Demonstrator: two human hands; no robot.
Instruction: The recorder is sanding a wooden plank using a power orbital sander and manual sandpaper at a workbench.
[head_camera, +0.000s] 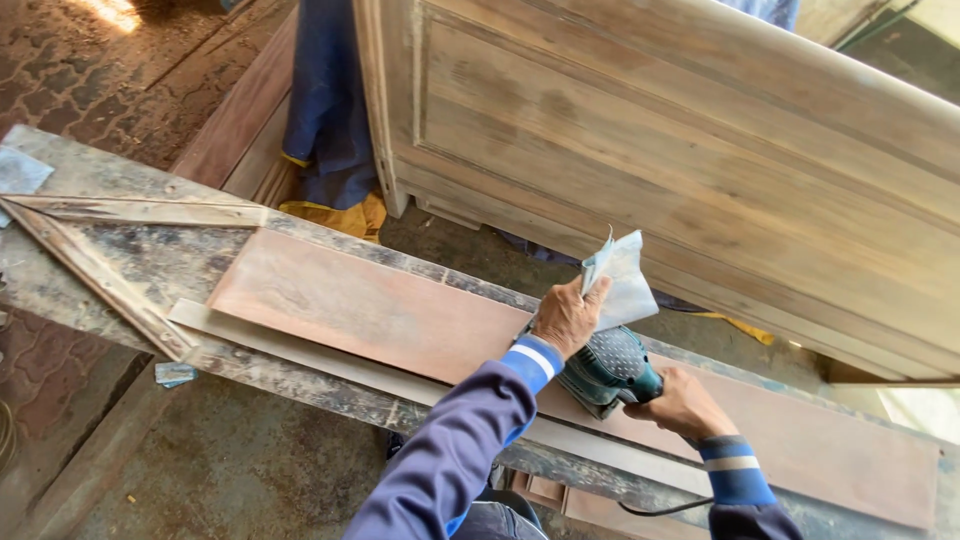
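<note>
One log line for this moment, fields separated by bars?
left hand: holds sandpaper sheet | right hand: grips sander | sander: on reddish board

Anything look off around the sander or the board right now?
One thing: the sandpaper sheet in the left hand sticks up bent and loose above the sander, not flat under it. The reddish board lies flat and looks undamaged.

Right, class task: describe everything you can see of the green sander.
The sander is a small power tool with a dark green, dimpled plastic body. It sits on the long reddish board. The left hand lifts a grey sandpaper sheet at its front; the right hand grips its rear.
</note>
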